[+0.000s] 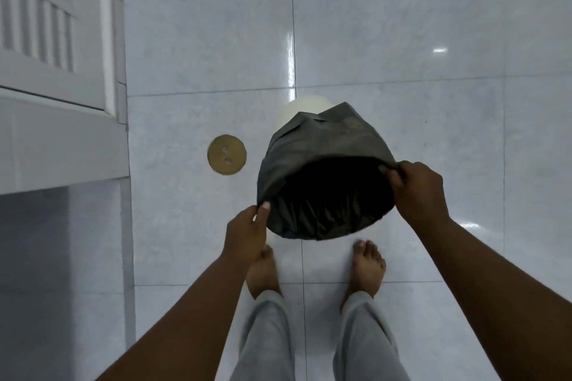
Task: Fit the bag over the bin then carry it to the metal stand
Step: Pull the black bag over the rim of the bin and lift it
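Head view: looking down at a tiled floor (402, 40).
Bin (297, 110): cream, held above the bare feet, mostly covered.
Bag (325, 145): dark, folded over the bin's rim.
Left hand (246, 233): fingers clamped on the bag's near-left edge.
Right hand (416, 187): fingers pinching the right edge.

A dark grey bag (325, 145) lines and folds over the cream bin (297, 108) (only its far side shows), mouth tilted toward the camera.

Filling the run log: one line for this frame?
phase: fitting | bag: folded over bin rim | left hand: pinching edge | right hand: pinching edge | stand: unseen
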